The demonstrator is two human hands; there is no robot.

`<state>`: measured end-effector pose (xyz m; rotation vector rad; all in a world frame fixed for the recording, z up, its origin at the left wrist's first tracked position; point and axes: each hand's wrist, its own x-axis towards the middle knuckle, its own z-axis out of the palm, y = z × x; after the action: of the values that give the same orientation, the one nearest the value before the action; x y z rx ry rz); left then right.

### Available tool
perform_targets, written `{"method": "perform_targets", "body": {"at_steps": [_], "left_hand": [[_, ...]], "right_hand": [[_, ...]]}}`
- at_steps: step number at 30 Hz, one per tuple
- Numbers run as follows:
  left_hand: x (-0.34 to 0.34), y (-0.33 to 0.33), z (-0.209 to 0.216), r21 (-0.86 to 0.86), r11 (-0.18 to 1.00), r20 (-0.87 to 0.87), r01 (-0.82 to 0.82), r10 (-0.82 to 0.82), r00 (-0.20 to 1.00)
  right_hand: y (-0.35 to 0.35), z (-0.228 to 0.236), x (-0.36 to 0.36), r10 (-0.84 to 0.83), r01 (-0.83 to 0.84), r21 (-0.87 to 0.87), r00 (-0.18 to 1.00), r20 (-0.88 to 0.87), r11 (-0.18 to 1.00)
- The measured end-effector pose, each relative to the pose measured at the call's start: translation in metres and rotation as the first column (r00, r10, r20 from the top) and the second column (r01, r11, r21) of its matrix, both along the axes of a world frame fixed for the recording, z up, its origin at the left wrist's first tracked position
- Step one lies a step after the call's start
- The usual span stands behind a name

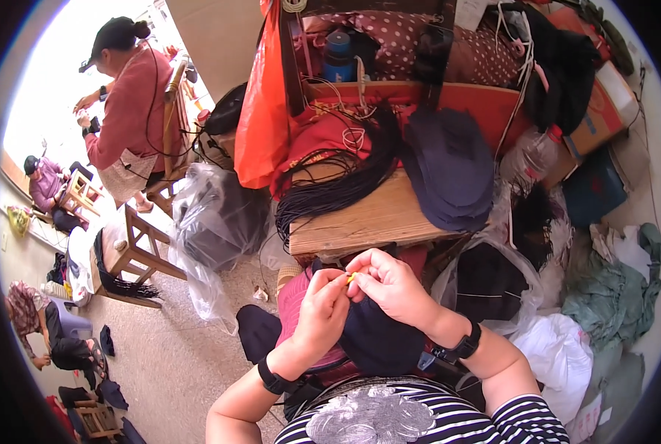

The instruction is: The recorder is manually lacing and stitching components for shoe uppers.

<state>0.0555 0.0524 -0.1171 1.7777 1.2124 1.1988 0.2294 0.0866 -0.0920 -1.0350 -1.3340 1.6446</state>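
Observation:
Above my lap, my left hand [326, 302] and my right hand [391, 287] meet with fingertips pinched together. Between them shows a small yellow piece [351, 278], too tiny to name, and both hands appear to grip it. A dark navy cloth piece [382, 342] lies across my lap just below the right hand. Beyond my hands stands a wooden bench [367, 216]. A bundle of long black cords [345, 189] is spread over its left part, and a stack of navy oval cloth pieces [453, 170] rests on its right.
An orange-red plastic bag [259, 111] hangs at the bench's left. Clear plastic bags [210, 222] and a small wooden stool [134, 255] stand on the floor at left. White sacks [556, 359] and green cloth [619, 288] crowd the right. Other people [134, 111] sit farther left.

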Motion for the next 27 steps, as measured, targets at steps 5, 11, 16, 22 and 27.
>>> {"method": "perform_targets", "body": {"at_steps": [5,11,16,22,27], "left_hand": [[0.003,0.0,-0.006,0.048,0.999,-0.046,0.004,-0.002,0.999],[0.002,-0.006,-0.002,-0.121,0.992,0.018,0.042,-0.04,0.999],[-0.003,-0.008,0.014,-0.265,0.944,-0.099,0.198,-0.231,0.968],[0.003,-0.016,0.01,-0.409,0.887,0.04,0.215,-0.218,0.975],[0.006,-0.023,-0.001,-0.441,0.831,0.106,0.34,-0.328,0.939]], "right_hand": [[-0.006,0.003,0.004,0.003,-0.006,0.043,0.998,0.066,0.999],[-0.013,0.009,0.009,-0.183,-0.155,0.598,0.866,0.465,0.787],[-0.018,-0.006,0.027,-0.123,0.13,0.008,0.953,-0.277,0.991],[-0.026,-0.009,0.048,-0.065,0.065,0.054,0.998,0.003,0.996],[-0.047,0.014,0.05,-0.093,-0.145,0.504,0.904,0.417,0.852]]}}
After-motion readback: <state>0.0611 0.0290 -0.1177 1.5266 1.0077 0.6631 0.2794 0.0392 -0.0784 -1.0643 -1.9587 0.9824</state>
